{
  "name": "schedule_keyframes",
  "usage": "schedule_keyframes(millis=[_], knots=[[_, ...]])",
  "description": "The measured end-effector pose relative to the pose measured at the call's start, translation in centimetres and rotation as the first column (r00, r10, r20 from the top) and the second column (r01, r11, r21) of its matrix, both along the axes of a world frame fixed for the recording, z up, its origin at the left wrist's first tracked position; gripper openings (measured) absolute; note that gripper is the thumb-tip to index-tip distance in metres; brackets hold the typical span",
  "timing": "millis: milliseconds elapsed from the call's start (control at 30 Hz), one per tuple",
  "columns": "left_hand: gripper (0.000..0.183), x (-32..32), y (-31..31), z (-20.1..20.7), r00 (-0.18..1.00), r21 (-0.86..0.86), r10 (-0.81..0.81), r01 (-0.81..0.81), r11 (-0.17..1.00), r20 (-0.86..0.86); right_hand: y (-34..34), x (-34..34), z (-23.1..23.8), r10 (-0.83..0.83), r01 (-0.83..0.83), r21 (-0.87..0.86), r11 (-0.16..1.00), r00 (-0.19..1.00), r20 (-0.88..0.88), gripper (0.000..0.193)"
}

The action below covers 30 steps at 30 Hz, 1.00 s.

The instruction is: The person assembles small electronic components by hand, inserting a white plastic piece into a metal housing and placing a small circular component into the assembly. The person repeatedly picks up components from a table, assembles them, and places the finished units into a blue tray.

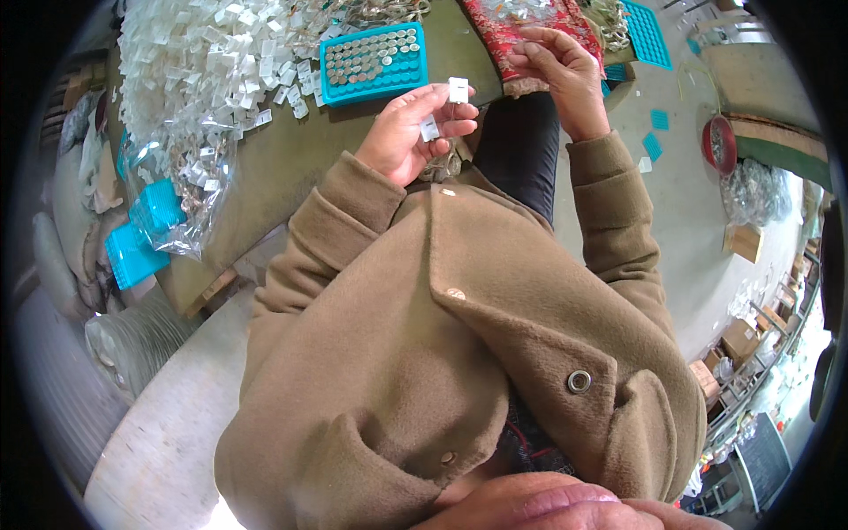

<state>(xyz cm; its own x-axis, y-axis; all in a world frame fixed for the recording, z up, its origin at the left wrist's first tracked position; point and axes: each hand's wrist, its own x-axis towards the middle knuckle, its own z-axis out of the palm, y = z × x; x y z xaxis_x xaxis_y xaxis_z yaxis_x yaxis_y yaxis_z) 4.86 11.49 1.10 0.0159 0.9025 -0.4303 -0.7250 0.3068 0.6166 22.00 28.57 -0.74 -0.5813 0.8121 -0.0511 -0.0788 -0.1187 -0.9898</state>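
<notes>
My left hand (399, 132) is closed around a small white square plastic piece (458, 90), held up between thumb and fingers. A second white piece (429, 129) hangs against its fingers, with what looks like a thin strand between the two. Off to the right, my right hand (570, 78) is raised with thumb and forefinger pinched together; anything between them is too small to make out. Beneath it lies a red patterned cloth (496, 44) with small clear pieces on it. Left of my left hand stands a blue tray (419, 79) with rows of small round metallic pieces.
A large heap of white tagged pieces (203, 66) covers the table's left side. A clear plastic bag (190, 221) and blue trays (132, 252) sit at the table's left edge. Another blue tray (647, 35) is at the upper right. A red bowl (720, 144) stands farther right.
</notes>
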Motion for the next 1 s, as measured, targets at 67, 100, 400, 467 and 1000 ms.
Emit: schedule_keyframes(millis=[67,100,400,467,1000], knots=[[0.032,-0.1,-0.4,0.3,0.999,-0.005,0.039,-0.039,0.999,0.016,-1.6,-0.4,1.0,0.069,-0.083,-0.126,0.989,0.992,-0.108,0.022],[0.03,-0.1,-0.5,0.4,0.998,0.016,0.064,-0.064,0.998,0.017,-2.4,-0.8,1.6,0.132,-0.168,-0.159,0.973,0.968,-0.212,0.024],[0.025,-2.0,-3.6,1.4,0.968,0.003,0.251,-0.251,0.968,0.029,-7.0,-4.8,3.3,0.235,-0.373,-0.39,0.842,0.904,-0.357,0.031],[0.026,-2.2,-4.3,1.4,0.957,-0.007,0.288,-0.288,0.958,0.011,-7.6,-5.1,3.2,0.254,-0.38,-0.388,0.839,0.906,-0.339,0.032],[0.021,-3.6,-6.2,0.6,0.948,-0.043,0.317,-0.317,0.947,0.001,-9.4,-6.6,1.3,0.336,-0.418,-0.37,0.829,0.903,-0.268,0.024]])
